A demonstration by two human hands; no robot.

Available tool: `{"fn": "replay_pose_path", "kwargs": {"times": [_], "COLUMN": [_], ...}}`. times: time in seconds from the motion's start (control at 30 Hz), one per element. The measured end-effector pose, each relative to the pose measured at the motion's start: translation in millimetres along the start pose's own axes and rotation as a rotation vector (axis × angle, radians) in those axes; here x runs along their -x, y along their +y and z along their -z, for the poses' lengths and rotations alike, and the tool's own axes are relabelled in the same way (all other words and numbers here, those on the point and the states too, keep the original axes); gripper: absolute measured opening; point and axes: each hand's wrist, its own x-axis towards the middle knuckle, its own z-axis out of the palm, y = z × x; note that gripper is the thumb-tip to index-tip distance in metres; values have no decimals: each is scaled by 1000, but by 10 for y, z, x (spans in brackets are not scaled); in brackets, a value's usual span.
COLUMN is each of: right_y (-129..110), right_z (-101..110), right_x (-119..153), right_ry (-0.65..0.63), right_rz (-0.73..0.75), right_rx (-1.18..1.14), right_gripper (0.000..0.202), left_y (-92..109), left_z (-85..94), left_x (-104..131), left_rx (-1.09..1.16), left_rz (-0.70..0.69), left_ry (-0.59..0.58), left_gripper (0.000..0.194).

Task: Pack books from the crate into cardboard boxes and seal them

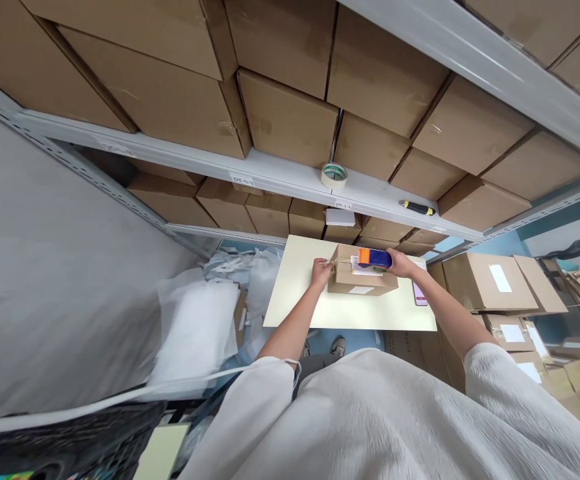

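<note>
A small brown cardboard box (365,288) with white labels rests on the pale yellow tabletop (297,293). My left hand (321,272) is at the box's left end, fingers bent together against it; whether they pinch anything there is too small to tell. Wrapped round an orange and dark blue tape dispenser (376,259) is my right hand (399,263). The dispenser lies over the box's top, its orange end pointing left. Under and beside it, part of a white label shows on the box.
A phone (420,295) lies at the table's right side. Above, a grey shelf (280,167) holds large boxes, a tape roll (334,175) and a yellow-black cutter (417,208). White packing bags (195,333) stand left; stacked boxes (495,283) stand right.
</note>
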Motion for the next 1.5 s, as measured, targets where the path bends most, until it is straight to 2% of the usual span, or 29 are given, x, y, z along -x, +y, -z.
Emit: {"fn": "replay_pose_path", "kwargs": {"times": [0.13, 0.2, 0.27, 0.33, 0.4, 0.5, 0.6, 0.8, 0.9, 1.07, 1.2, 1.3, 1.5], "right_y": [-21, -36, -48, -57, -66, -76, -76, 44, 269, 885, 1292, 1435, 1524], "right_z": [4, 1, -9, -22, -31, -25, 13, 180, 330, 606, 696, 682, 625], "right_x": [11, 19, 28, 39, 56, 83, 88, 69, 186, 549, 755, 807, 809], "right_ry": [-7, -6, -7, 0, 23, 30, -35, -160, -177, -156, -139, -141, -171], "right_rz": [-4, -1, -3, 2, 35, 108, 146, 141, 90, 0, 0, 4, 19], "right_rx": [-7, -29, -51, -61, -61, -51, 8, 254, 301, 356, 357, 348, 344], "right_gripper": [41, 41, 42, 43, 44, 41, 36, 38, 42, 36, 34, 33, 31], "left_y": [-91, -85, -16, 108, 244, 369, 371, 410, 490, 545, 517, 508, 557], "left_z": [34, 97, 129, 110, 56, -5, 23, 112, 98, 91, 97, 88, 48], "left_x": [43, 73, 114, 160, 204, 250, 269, 285, 300, 299, 261, 239, 274], "left_rx": [-226, -274, -277, -312, -432, -679, -878, -1048, -1081, -1122, -1137, -1162, -1215], "left_rz": [-9, -80, -209, -392, -607, -746, -735, -649, -619, -595, -600, -592, -548], "left_ry": [60, 41, 3, -48, -150, -353, -461, -521, -527, -543, -541, -530, -517], "left_gripper": [32, 25, 19, 30, 49, 82, 99, 101, 101, 99, 98, 99, 101]}}
